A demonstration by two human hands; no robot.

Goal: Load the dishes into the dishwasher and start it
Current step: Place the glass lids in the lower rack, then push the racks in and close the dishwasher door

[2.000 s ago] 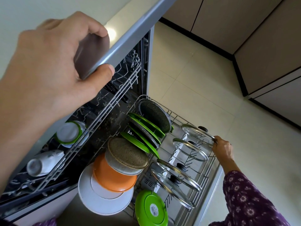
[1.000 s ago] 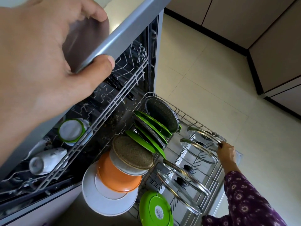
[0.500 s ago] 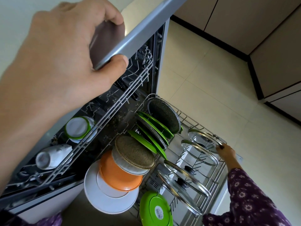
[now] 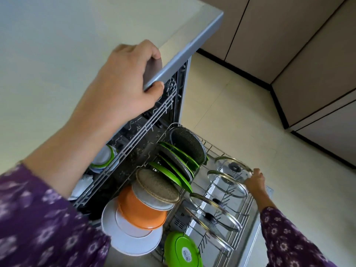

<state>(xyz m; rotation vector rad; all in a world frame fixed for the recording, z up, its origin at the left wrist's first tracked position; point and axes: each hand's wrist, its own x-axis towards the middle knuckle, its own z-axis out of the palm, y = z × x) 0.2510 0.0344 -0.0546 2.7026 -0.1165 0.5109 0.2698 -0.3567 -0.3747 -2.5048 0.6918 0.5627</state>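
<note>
Right hand [image 4: 254, 180]: rising to far glass lid [image 4: 232, 167] rim; fingers curling, hold unclear.
Left hand [image 4: 123, 83]: still gripping countertop [image 4: 185, 54] edge.

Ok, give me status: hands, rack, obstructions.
Left hand grips countertop edge. Right hand grips lower rack rim, by a glass lid. Rack pulled out, loaded. Nothing seen blocking it.
</note>
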